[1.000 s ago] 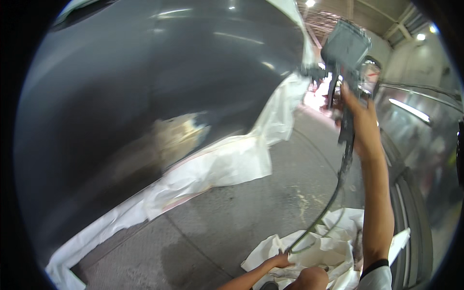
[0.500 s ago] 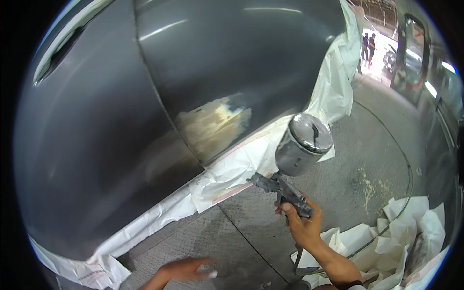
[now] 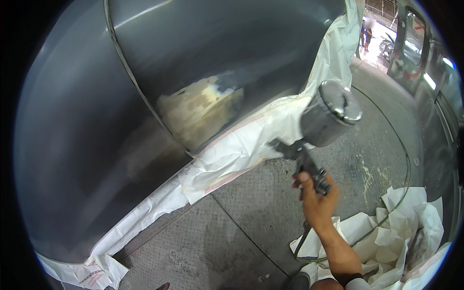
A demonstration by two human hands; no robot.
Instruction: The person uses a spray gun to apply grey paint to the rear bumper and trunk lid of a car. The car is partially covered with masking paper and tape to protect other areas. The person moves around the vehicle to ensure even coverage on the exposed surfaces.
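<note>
My right hand (image 3: 319,200) is wrapped round the handle of a grey spray gun (image 3: 303,158). A large metal paint cup (image 3: 325,123) with a shiny lid sits on top of the gun, tilted. The gun's nozzle faces left, toward a dark grey vehicle panel (image 3: 232,43), apart from it. Low on that panel is a beige and yellowish patch (image 3: 198,106), beside a seam. Only a sliver of my left hand (image 3: 164,286) shows at the lower edge; its fingers are mostly hidden.
White masking paper (image 3: 251,130) runs along the panel's lower edge. Crumpled paper (image 3: 411,222) lies on the grey floor (image 3: 232,241) at right, with a thin hose (image 3: 408,164) across it. Another vehicle (image 3: 411,72) stands at right. People (image 3: 367,36) are far off near a motorcycle.
The spray gun in my right hand has moved up and right, away from the panel. My left hand has dropped almost out of view. The view has shifted slightly.
</note>
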